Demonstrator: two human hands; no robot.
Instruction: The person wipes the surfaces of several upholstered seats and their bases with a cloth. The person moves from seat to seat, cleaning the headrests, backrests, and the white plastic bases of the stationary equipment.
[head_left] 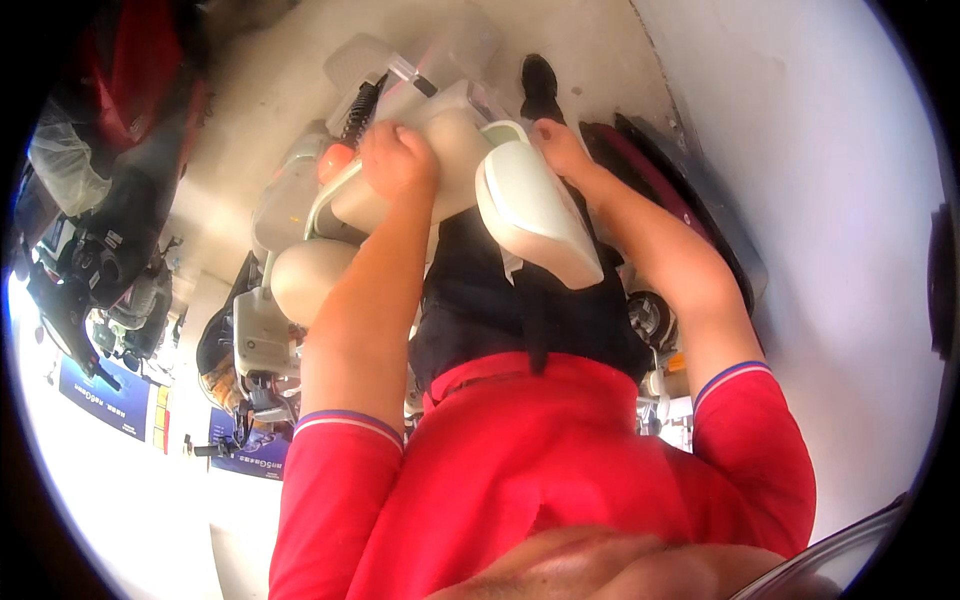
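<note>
A pale scooter body panel point(535, 215) is being gripped at its upper rim by the closed fingers of the right hand point(560, 145), apparently to steady it. Just beside it, a cream seat point(455, 150) is being pressed under the clenched left hand point(398, 160). Beyond the fingers, a black spring point(362, 108) is being left untouched.

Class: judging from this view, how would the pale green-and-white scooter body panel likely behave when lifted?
The scooter body panel looks like moulded plastic, so probably stiff and light. Its glossy curves may be slippery; the left hand and right hand grip the parts nearby.
</note>
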